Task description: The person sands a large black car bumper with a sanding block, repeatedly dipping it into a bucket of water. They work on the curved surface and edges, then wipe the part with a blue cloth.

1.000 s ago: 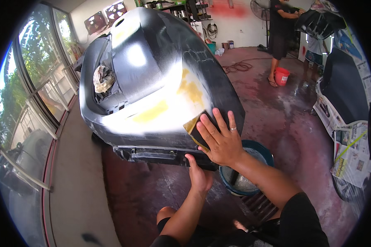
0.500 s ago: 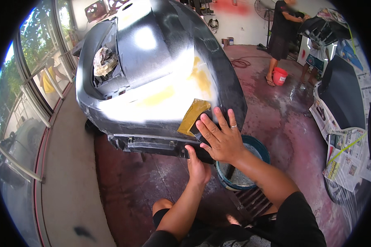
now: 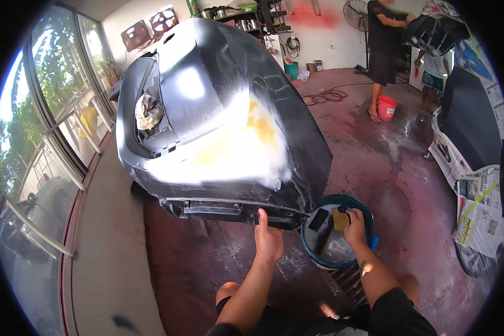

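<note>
At the teal bucket (image 3: 341, 199), my right grip (image 3: 354, 227) is pinching yellow sandpaper (image 3: 339, 220) closed, its longer side pointing away from me. My left grip (image 3: 270, 241) is apparently steadying the bumper (image 3: 229, 129) by its lower edge, thumb showing; hidden fingers are keeping me from judging closure. The bumper is seemingly stretching lengthwise away.

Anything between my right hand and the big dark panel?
Between your right hand, with its yellow sheet, and the panel lie a black block and the left bucket rim. Above them, nothing visible blocks the way.
</note>
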`<state>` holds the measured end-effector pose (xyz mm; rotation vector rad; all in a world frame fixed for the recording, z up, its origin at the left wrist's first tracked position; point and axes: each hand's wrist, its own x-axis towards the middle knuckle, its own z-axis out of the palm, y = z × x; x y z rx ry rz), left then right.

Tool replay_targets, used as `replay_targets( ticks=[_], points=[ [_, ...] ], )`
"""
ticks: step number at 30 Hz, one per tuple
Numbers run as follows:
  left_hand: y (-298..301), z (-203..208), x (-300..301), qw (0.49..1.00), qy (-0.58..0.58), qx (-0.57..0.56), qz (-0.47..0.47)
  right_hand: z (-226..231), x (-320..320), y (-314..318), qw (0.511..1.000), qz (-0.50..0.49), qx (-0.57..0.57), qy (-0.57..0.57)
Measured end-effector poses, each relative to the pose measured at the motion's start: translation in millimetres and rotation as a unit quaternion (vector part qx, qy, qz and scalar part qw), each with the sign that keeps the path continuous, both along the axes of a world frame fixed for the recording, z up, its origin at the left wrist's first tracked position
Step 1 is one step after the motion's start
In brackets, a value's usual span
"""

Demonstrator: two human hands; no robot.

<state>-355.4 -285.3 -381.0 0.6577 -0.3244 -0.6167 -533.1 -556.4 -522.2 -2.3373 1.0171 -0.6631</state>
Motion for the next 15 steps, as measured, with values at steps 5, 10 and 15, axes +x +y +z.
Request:
replay_targets(
  ticks=[5,10,15],
  points=[
    [34.3,-6.9,7.3,0.999,0.001,0.033,0.031,-49.7,46.4,42.6,0.941,0.128,0.213,0.23],
    [-7.3,-1.8,-1.0,0.999,0.022,0.041,-0.003,-133.2,23.0,-58.0,0.893,0.024,0.449,0.027],
    [15.3,-2.5,-1.8,0.999,0.035,0.025,0.02,-114.8,30.3,1.4,0.878,0.187,0.383,0.216]
  ],
)
